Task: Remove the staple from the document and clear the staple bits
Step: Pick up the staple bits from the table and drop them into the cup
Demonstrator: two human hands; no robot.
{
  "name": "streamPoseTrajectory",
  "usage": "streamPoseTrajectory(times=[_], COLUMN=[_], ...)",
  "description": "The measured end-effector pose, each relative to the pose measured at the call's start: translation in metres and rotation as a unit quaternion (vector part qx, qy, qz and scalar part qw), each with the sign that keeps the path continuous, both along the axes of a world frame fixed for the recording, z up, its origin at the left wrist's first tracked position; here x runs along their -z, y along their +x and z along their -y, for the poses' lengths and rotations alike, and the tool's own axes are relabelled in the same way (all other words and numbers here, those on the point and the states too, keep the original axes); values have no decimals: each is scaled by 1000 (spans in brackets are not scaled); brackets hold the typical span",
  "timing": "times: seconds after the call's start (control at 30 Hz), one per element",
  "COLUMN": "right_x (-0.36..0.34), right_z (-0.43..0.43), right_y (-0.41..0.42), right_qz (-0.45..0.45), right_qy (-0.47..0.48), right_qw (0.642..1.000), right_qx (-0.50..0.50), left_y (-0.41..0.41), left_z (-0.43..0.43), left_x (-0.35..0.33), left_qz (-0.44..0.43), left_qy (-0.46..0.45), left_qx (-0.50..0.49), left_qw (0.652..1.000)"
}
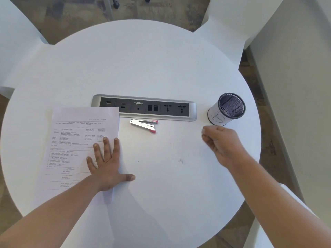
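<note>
Document (78,144) under left hand (107,169)

Document (78,149) under the left hand's fingers (105,149); staple remover (144,125) beyond the fingertips, socket strip (143,108) behind it.

Right hand (221,142) curled tight near the mesh cup (227,109), fingertips tucked under, so can't tell if any staple bit's pinched in there. Left hand (107,163) flat on the document (78,140), covering its lower right part; print's too small & blurry to read. Both forearms cut off at the bottom edge, and the cup's inside is too dark to make out.
</note>
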State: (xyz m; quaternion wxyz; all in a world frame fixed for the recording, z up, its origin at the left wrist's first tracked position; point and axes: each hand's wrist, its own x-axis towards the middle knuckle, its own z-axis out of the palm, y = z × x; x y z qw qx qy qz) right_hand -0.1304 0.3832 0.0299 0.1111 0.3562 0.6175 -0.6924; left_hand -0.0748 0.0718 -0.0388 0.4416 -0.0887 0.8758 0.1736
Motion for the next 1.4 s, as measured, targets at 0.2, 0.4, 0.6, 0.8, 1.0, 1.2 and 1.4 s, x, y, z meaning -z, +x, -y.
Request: streamPoseTrajectory(times=[0.2,0.4,0.6,0.8,1.0,1.2,1.4], right_x=[-46,-44,-31,-31,-28,-41,-6], right_z=[-46,-63,-70,-76,-82,-63,-22], right_y=[-42,-62,-77,-86,-88,-74,-24], right_qz=[-102,-111,-84,-37,-92,-130,-102], right_qy=[230,462,572,584,539,461,406], right_qw=[968,875,791,766,802,854,842], right_qx=[-5,-92,-201,-268,-242,-202,-341], left_y=[2,1,1,1,2,-4,-4], left_z=[-1,-1,0,0,1,-2,-3], left_x=[1,2,3,3,4,1,-2], left_qz=[-2,-3,-5,-3,2,-1,9], left_qy=[4,5,5,11,6,1,-8], left_qx=[-6,-8,-8,-8,-7,-7,-1], left_qw=[1000,1000,1000,1000,1000,1000,1000])
